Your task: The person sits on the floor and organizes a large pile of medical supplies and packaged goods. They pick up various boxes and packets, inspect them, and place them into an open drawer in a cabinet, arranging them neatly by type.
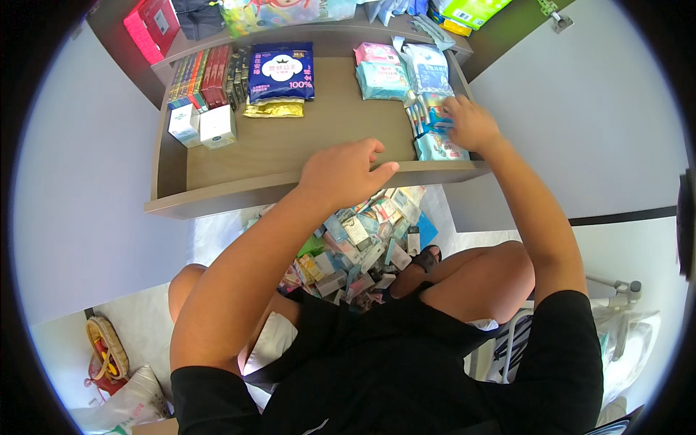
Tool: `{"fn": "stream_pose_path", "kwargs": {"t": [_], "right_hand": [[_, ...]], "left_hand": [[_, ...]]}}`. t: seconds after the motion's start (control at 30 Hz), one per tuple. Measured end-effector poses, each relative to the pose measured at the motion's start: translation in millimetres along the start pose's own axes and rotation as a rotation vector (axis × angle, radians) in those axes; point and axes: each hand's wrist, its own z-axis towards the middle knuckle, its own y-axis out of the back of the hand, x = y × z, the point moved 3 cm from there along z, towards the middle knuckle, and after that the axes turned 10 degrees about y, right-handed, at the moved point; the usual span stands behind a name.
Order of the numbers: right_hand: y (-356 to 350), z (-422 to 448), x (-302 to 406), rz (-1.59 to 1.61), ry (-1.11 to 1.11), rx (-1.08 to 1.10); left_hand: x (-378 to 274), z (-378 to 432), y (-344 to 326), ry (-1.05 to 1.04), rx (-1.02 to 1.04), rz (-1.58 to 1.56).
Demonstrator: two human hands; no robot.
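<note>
An open wooden drawer (326, 136) lies before me. My right hand (472, 124) touches small colourful packets (435, 111) along its right side, with a light-blue wipes pack (443, 148) just in front of them. Behind are a white-and-blue pack (428, 68), a turquoise pack (383, 81) and a pink pack (377, 53). My left hand (348, 171) hovers over the drawer's front edge, fingers apart, holding nothing. At the drawer's left stand a row of thin boxes (209, 79), two white boxes (218, 128) and a dark-blue pack (281, 72) on a gold one (274, 109).
Many small boxes (356, 231) are heaped on the floor between my feet, under the drawer front. A shelf above holds a red box (152, 30) and bags. Cabinet doors (576, 119) flank the drawer. A wicker basket (107, 348) stands at lower left.
</note>
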Motion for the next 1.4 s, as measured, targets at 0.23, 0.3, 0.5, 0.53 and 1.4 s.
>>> {"fn": "stream_pose_path", "kwargs": {"t": [0.23,0.3,0.5,0.53,1.4], "right_hand": [[-27,1,11,-0.035,-0.117,0.0],[-38,10,-25,0.222,-0.139,-0.004],[9,-13,53,0.334,-0.058,-0.515],[23,-41,78,0.425,0.013,-0.58],[-260,-113,238,0.447,-0.041,0.24]], "left_hand": [[1,-13,-21,-0.267,-0.214,0.517],[3,-5,-27,-0.293,-0.25,0.552],[34,0,-26,-0.372,-0.427,0.663],[27,3,-28,-0.435,-0.461,0.647],[40,6,-5,-0.463,-0.602,0.518]]}}
